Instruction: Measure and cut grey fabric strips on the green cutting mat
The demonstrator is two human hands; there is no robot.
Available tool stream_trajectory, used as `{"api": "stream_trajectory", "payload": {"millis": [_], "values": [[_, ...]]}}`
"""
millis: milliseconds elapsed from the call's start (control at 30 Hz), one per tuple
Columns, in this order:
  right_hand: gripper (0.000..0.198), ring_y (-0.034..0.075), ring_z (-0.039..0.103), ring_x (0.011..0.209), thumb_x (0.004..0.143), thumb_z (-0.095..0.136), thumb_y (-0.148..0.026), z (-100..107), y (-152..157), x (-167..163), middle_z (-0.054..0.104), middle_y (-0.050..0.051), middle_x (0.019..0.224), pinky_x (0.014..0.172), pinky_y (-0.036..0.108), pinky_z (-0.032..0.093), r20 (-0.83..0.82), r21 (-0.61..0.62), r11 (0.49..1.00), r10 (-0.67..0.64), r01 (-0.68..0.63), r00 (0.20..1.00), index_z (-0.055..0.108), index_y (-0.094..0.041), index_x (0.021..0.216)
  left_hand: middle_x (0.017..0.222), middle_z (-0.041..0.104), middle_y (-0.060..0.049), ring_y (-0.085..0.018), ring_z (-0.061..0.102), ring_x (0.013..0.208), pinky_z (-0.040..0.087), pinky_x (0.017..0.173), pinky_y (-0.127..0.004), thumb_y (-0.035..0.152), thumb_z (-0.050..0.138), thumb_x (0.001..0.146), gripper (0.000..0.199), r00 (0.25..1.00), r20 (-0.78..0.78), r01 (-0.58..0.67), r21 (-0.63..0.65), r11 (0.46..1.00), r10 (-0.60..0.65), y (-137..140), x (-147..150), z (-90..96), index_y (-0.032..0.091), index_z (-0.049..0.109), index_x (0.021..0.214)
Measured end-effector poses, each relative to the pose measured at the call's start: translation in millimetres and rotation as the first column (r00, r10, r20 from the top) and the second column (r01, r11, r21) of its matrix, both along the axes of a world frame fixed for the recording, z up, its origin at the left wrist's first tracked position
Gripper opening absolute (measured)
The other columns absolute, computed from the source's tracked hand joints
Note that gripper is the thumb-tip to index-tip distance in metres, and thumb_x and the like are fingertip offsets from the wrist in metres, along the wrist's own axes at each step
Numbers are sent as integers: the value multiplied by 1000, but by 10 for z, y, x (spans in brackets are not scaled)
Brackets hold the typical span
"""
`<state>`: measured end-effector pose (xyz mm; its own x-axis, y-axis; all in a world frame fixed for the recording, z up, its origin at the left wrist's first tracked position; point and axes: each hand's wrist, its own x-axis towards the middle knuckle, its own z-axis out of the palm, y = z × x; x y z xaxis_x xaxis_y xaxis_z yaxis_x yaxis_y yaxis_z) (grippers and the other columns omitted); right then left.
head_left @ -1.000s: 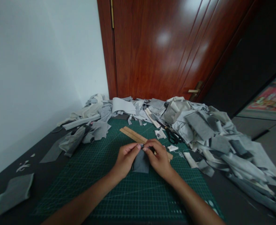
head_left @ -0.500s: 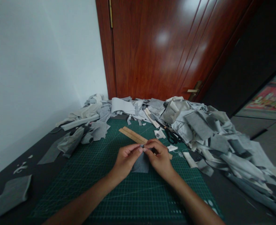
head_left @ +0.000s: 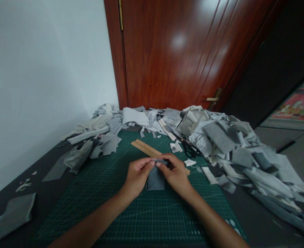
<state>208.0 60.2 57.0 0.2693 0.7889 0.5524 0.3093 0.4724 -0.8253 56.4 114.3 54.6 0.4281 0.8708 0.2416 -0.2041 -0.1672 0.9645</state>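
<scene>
My left hand (head_left: 136, 175) and my right hand (head_left: 174, 173) meet over a green cutting mat (head_left: 110, 193). Both pinch the top edge of a small dark grey fabric piece (head_left: 155, 179) that hangs between them, thumbs and forefingers close together. A wooden ruler (head_left: 146, 148) lies on the mat just beyond my fingers, partly hidden by my right hand. Black scissors (head_left: 189, 150) rest on the mat to the right of the ruler.
A big heap of grey and white fabric scraps (head_left: 219, 137) covers the far and right side of the dark table. More scraps (head_left: 82, 155) lie at the mat's left; one grey piece (head_left: 13, 215) sits near the front left. A wooden door (head_left: 177, 51) stands behind.
My fingertips have shifted slightly along the top edge of the grey piece. The view has drifted a little; nothing else on the table has moved.
</scene>
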Motion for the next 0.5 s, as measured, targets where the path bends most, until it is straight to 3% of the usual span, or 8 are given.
{"api": "stream_trajectory", "payload": {"millis": [100,167,333,500], "values": [[37,22,67,91,83,78,-30,5,-25,-10,72,3,98,80,33,52,-131,-86,996,6,-17,991,69,-26,118,99,81,-10,-25,74,92,55,82,-31,42,76,87,29,999,31,-32,-8,999,32,11,-4,2,17,82,100],[39,22,66,92,83,78,-36,17,-35,-15,71,3,99,80,33,51,-181,-134,990,14,-39,983,68,-24,119,100,81,-10,-25,74,92,55,83,-31,41,77,85,28,997,57,-58,-21,998,59,17,-3,9,17,82,99],[27,19,60,78,85,75,-46,12,0,-37,67,0,82,71,29,48,-277,-199,978,10,-67,961,72,-20,95,95,81,-9,-23,74,87,56,79,-29,40,79,84,27,991,69,-112,-29,993,114,20,2,27,17,82,97],[22,15,56,68,85,76,-42,-70,48,-44,64,-3,72,65,26,45,-364,-157,984,22,-85,931,71,-21,80,90,81,-9,-24,74,84,57,77,-30,43,82,79,30,985,79,-152,-48,987,155,11,6,48,17,82,94]]}}
